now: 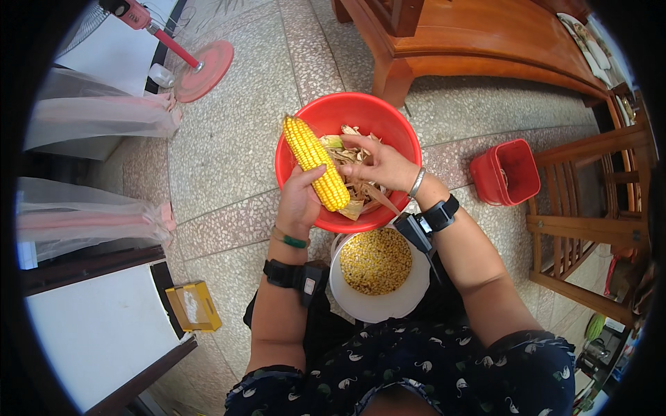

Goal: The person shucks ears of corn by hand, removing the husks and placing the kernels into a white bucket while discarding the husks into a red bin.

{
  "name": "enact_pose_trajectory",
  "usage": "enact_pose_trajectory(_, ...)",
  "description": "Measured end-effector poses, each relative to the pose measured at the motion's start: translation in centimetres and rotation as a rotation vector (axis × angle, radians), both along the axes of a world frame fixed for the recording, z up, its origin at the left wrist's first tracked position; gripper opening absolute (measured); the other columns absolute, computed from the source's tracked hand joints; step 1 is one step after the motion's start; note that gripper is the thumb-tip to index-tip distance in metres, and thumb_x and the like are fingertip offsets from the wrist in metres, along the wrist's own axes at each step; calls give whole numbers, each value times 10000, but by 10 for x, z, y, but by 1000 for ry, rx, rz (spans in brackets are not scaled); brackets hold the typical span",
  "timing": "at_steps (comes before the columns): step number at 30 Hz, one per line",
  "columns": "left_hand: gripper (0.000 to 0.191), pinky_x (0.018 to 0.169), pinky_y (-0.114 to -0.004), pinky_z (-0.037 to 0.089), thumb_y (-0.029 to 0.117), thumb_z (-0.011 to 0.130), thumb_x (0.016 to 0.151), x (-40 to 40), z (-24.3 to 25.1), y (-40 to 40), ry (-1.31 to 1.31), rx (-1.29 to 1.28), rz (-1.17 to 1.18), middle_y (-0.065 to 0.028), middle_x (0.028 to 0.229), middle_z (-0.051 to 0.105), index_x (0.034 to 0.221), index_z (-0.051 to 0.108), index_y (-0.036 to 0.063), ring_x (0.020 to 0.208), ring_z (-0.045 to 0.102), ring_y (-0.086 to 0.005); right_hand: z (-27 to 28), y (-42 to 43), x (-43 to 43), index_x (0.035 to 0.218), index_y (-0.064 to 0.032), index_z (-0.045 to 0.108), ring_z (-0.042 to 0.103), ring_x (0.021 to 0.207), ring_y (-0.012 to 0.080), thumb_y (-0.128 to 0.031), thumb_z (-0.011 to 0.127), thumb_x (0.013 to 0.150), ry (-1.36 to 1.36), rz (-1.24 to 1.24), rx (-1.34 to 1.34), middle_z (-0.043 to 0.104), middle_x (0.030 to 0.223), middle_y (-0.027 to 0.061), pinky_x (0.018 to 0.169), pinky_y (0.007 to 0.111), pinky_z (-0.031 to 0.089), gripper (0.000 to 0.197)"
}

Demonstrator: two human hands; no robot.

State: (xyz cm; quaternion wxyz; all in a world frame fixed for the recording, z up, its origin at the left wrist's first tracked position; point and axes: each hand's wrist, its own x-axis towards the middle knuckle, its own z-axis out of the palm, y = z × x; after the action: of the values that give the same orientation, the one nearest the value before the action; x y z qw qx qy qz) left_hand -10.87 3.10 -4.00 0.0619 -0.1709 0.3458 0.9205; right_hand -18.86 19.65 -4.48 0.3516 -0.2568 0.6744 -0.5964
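Note:
An ear of corn (316, 165), bare of its husk and full of yellow kernels, rests in my left hand (303, 196), the thumb across its lower half. My right hand (386, 165) is just right of the ear, fingers apart and curved, over a round red plastic basin (346, 109). Dry corn husks (359, 200) lie in the basin beneath both hands. Nearer my body, a white bucket (380, 307) holds many loose corn kernels (375, 261). Its far rim is partly hidden by the basin.
A small red bin (481, 177) stands on the speckled floor at the right, beside a wooden chair (588, 229). Beyond the basin is a wooden furniture leg (393, 78). A pink fan base (208, 70) stands far left, and a yellow box (208, 309) lies near left.

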Motion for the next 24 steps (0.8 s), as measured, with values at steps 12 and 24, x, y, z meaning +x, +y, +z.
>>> enact_pose_trajectory(12,268,843,-336,481,167,431,940,0,-12,2,-9,-103,34,-84,1029,560,1182,445,52,928,567,-180,-1,4,-9,944,-34,625,493,645,19,-173,551,901,-92,-28,-46,566,725,-49,580,169,416,163)
enact_pose_trajectory(24,294,878,-345,468,158,434,933,2,-18,-2,-5,-105,-58,-98,1091,567,1190,449,18,991,570,-195,-13,-12,8,926,-33,579,491,729,51,-253,524,918,193,-30,87,545,763,-20,648,214,425,227)
